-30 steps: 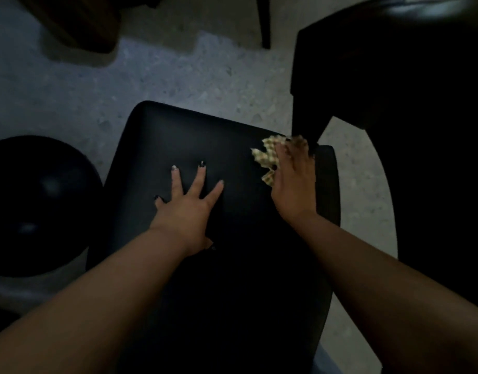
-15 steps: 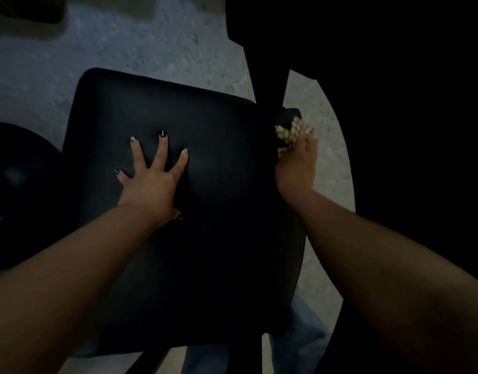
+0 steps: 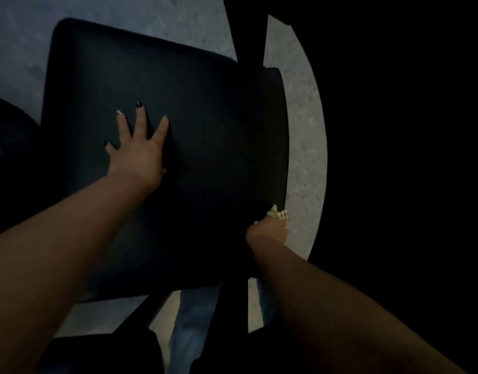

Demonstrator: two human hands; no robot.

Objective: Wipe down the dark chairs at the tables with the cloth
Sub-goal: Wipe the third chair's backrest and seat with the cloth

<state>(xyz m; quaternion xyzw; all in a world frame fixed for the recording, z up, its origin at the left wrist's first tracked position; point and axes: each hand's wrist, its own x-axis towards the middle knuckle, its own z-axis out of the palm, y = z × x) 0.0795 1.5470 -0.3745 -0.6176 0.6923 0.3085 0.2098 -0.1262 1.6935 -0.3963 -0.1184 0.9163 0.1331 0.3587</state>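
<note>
A dark padded chair seat [image 3: 205, 103] fills the middle of the head view. My left hand [image 3: 140, 149] lies flat on it, fingers spread, holding nothing. At the seat's right edge, near its front corner, my right hand [image 3: 270, 233] is curled around a checked yellow and white cloth [image 3: 279, 213]; only a small bunch of the cloth shows above the fingers. The cloth touches the side of the seat cushion.
A large dark table or chair [image 3: 394, 130] takes up the right side. A dark leg or post [image 3: 250, 36] rises at the seat's far right corner. A round black shape [image 3: 5, 157] sits at left. Grey speckled floor [image 3: 302, 130] shows between them.
My right hand has drawn the cloth along the seat's right edge from the far corner toward me. The view has shifted closer over the seat. My left hand stays pressed flat.
</note>
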